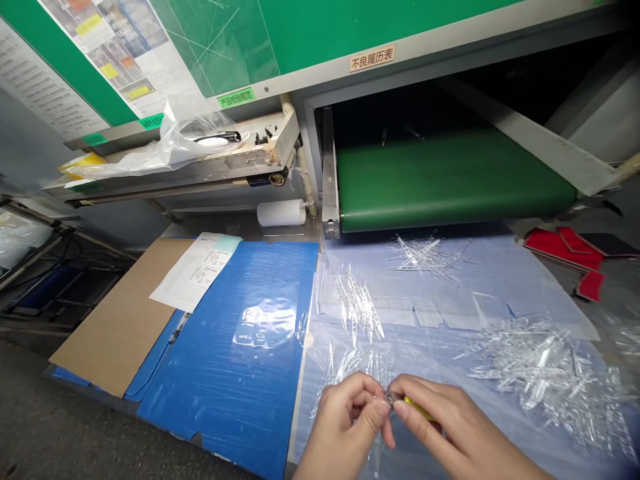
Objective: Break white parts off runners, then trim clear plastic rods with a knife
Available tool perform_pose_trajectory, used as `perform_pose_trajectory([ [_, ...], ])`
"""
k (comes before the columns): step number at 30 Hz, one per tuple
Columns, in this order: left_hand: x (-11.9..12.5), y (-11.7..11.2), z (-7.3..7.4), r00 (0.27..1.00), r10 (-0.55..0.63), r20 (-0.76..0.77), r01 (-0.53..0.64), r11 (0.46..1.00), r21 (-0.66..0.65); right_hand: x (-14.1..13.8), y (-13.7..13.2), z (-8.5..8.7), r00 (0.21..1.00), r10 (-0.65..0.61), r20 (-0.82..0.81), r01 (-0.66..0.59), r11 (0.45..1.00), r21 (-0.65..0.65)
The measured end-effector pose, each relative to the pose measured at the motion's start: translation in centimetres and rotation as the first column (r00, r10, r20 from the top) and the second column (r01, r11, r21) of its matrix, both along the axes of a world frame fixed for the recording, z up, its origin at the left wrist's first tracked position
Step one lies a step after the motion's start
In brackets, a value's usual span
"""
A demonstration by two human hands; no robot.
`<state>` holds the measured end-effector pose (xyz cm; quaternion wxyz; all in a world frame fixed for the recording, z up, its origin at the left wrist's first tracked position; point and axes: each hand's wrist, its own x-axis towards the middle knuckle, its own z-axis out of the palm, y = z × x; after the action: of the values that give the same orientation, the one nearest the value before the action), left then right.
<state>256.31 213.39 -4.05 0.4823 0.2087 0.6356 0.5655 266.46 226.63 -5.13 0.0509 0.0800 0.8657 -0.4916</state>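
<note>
My left hand (347, 413) and my right hand (445, 423) meet at the bottom middle, fingers pinched together. Between the fingertips sits a small metal tool tip (390, 398) with a yellow handle (417, 408) running into my right hand. My left fingers pinch a thin clear plastic piece at that tip. Just above my hands lie clear plastic needle-like parts (357, 310) in a loose bunch on a clear plastic sheet (450, 347).
A large heap of clear plastic parts (545, 367) lies right; a smaller scatter (423, 257) sits below the green conveyor belt (450, 180). Blue corrugated board (240, 347), brown cardboard (120, 320), a printed paper (197, 270), a white roll (281, 213), red pieces (565, 243).
</note>
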Motion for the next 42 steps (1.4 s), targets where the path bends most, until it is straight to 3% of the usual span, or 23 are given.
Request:
perform_pose_trajectory([
  [14,0.2,-0.2,0.1,0.978,-0.048,-0.204,0.042,0.999,-0.033,0.1,0.0,0.4,0.999,0.032,-0.025,-0.032,0.999,0.020],
  [21,0.2,-0.1,0.7,0.947,-0.078,-0.312,0.050,0.994,-0.097,0.2,-0.2,-0.4,0.985,-0.040,-0.169,0.069,0.983,0.168],
  [27,0.2,-0.1,1.2,0.943,-0.070,-0.324,0.036,0.993,-0.110,0.1,-0.8,-0.9,0.960,-0.151,-0.236,0.167,0.985,0.051],
  [29,0.4,-0.3,0.8,0.960,-0.123,-0.252,0.093,0.988,-0.126,0.1,0.3,-0.7,0.918,-0.322,-0.233,0.316,0.947,-0.063],
  [31,0.8,-0.6,0.1,0.973,-0.190,-0.134,0.170,0.974,-0.152,0.2,2.0,-0.4,0.778,-0.592,-0.211,0.571,0.806,-0.157],
  [32,0.9,-0.7,-0.3,0.976,-0.199,-0.089,0.182,0.969,-0.169,0.2,2.9,-0.3,0.701,-0.683,-0.204,0.663,0.730,-0.166],
  [33,0.9,-0.8,-0.8,0.981,-0.183,-0.072,0.166,0.968,-0.190,0.3,3.5,-0.2,0.669,-0.715,-0.202,0.701,0.697,-0.150],
  [34,0.9,-0.9,-1.2,0.986,-0.145,-0.087,0.124,0.969,-0.213,0.3,3.9,-0.2,0.694,-0.693,-0.194,0.685,0.719,-0.119],
  [37,0.5,-0.9,-2.3,0.976,-0.052,-0.213,-0.007,0.964,-0.265,0.0,4.0,-0.6,0.868,-0.486,-0.102,0.487,0.873,-0.017],
  [38,0.3,-1.0,-2.7,0.965,-0.039,-0.261,-0.035,0.961,-0.273,-0.2,3.8,-0.9,0.900,-0.430,-0.068,0.432,0.902,0.010],
  [42,-0.7,-2.0,-4.7,0.889,0.018,-0.458,-0.179,0.934,-0.310,-1.9,4.4,-2.1,0.937,-0.350,0.016,0.344,0.925,0.160],
])
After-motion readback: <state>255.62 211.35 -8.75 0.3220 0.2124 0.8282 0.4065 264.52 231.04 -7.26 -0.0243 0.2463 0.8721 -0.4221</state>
